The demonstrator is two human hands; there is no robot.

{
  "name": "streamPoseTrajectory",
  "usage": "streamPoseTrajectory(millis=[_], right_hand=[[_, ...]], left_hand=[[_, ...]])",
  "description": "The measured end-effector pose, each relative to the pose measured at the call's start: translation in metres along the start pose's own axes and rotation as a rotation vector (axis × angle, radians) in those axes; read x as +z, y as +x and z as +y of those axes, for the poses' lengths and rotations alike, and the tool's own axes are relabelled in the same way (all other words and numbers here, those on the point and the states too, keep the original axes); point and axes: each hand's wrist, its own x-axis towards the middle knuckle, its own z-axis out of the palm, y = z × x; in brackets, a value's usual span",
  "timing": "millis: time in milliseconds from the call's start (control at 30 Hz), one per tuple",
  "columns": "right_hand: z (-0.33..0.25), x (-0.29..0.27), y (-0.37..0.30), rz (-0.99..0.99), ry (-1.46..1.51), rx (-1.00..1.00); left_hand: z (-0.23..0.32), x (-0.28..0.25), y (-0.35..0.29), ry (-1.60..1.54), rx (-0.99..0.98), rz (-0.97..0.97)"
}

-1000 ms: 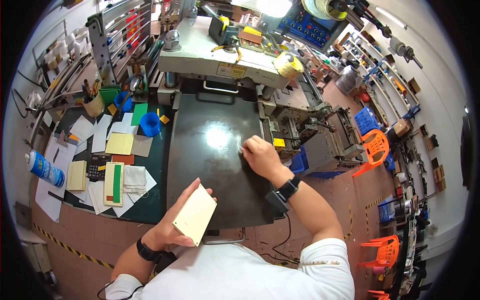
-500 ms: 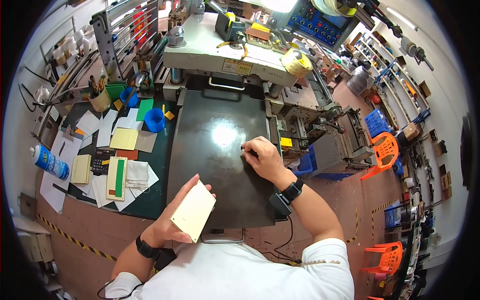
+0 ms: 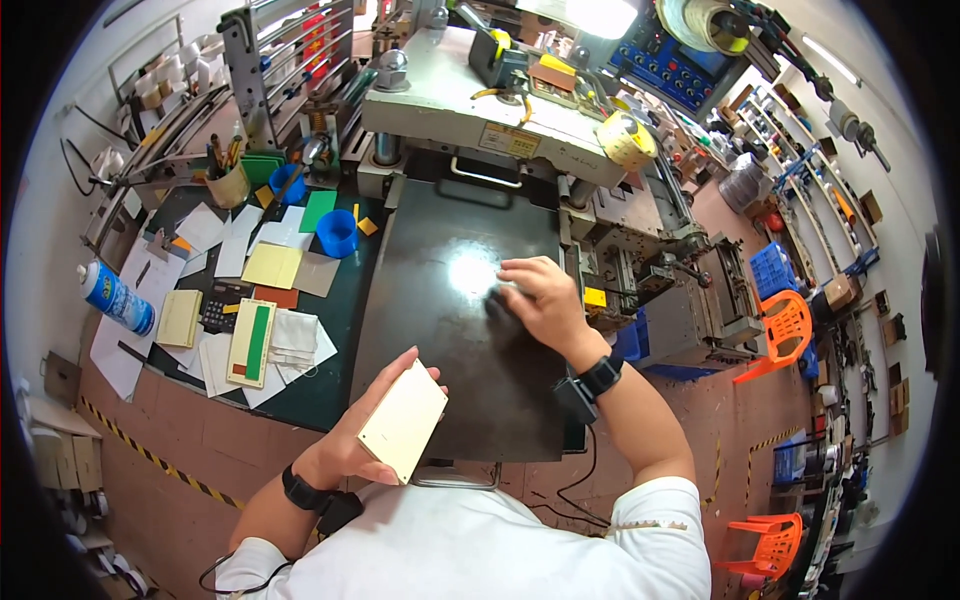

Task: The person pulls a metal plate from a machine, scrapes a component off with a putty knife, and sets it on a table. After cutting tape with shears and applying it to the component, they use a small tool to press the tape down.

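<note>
My left hand (image 3: 345,447) is closed around a cream rectangular block (image 3: 405,422), possibly a stack of boards, with small holes near its corners. The thumb lies along its lower end, and fingertips show past its far edge. It is tilted above the near left part of a dark metal plate (image 3: 430,300). Over the right half of that plate, my right hand (image 3: 550,308) has its fingers stretched out and thumb apart. I see nothing in it. A dark reflection or shadow shows on the plate under its fingertips.
Left of the plate, a dark green table (image 3: 290,395) bears papers, cream boards (image 3: 180,318), a blue spray can (image 3: 118,300) and a blue cup (image 3: 337,234). A machine head (image 3: 480,110) with tape rolls stands beyond the plate. Orange chairs (image 3: 788,335) stand at the right.
The view has shifted, so the surroundings sit farther right. My right hand's fingers, earlier pinched together near the plate, are now stretched apart. My left hand still holds the cream block.
</note>
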Motion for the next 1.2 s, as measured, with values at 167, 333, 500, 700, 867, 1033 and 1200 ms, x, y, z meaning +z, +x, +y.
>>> streamPoseTrajectory(millis=[167,333,500,700,867,1033,1200], right_hand=[[-0.008,0.014,0.015,-0.163,-0.222,-0.235],[0.007,0.023,0.021,-0.293,-0.320,-0.378],[0.016,0.027,0.031,-0.423,-0.393,-0.484],[0.022,0.037,0.026,-0.196,-0.155,-0.297],[0.035,0.034,0.028,-0.086,0.429,0.504],[0.040,0.023,0.033,-0.043,0.616,0.655],[0.013,0.012,0.031,-0.088,-0.169,-0.129]], left_hand=[[-0.002,-0.002,-0.002,0.010,-0.003,0.000],[0.002,0.001,-0.001,0.017,-0.017,0.009],[0.001,0.000,-0.001,0.026,-0.016,0.009],[0.002,0.001,-0.002,0.049,-0.006,0.009],[0.001,0.000,-0.002,0.032,-0.007,0.010],[0.000,0.001,-0.002,0.024,0.012,0.009],[-0.002,-0.001,-0.002,-0.008,0.046,0.007]])
